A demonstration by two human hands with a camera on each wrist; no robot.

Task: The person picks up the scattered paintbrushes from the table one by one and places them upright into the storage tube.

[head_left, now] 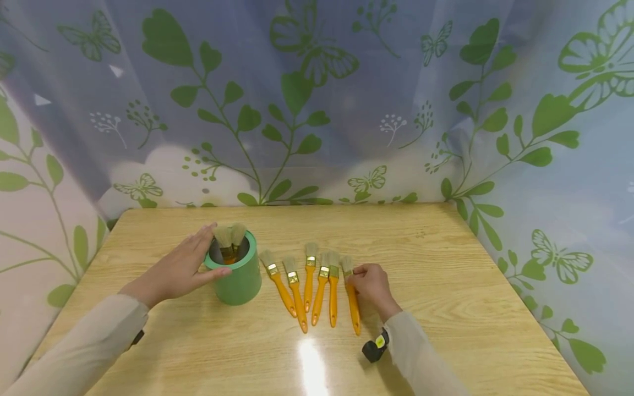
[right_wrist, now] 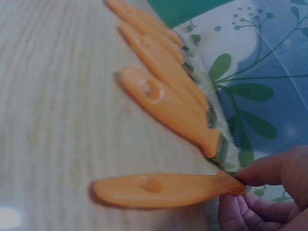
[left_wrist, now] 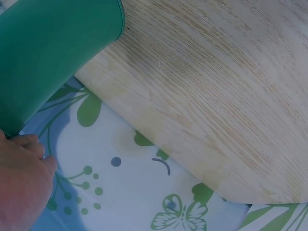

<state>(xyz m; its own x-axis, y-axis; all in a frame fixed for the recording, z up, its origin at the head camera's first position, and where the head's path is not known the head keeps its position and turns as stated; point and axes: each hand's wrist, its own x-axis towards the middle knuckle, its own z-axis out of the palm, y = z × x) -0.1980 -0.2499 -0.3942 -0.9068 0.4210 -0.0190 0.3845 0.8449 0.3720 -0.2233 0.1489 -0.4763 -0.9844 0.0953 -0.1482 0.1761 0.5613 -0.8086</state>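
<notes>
A green can (head_left: 238, 283) stands upright at the left of the table, with two paintbrushes (head_left: 230, 245) in it, bristles up. My left hand (head_left: 185, 269) holds the can at its left side, thumb across the front and fingers along the rim. In the left wrist view, the fingers touch the rim of the green can (left_wrist: 53, 53). My right hand (head_left: 371, 283) pinches the rightmost orange-handled paintbrush (head_left: 354, 308) near its metal ferrule. The right wrist view shows that paintbrush (right_wrist: 154, 190) between thumb and fingers (right_wrist: 269, 171), its handle along the tabletop.
Several more paintbrushes (head_left: 294, 297) fan out between the can and my right hand, bristles toward the far edge. The light wood table (head_left: 426, 242) ends at a curtain (head_left: 337, 132) printed with leaves and butterflies.
</notes>
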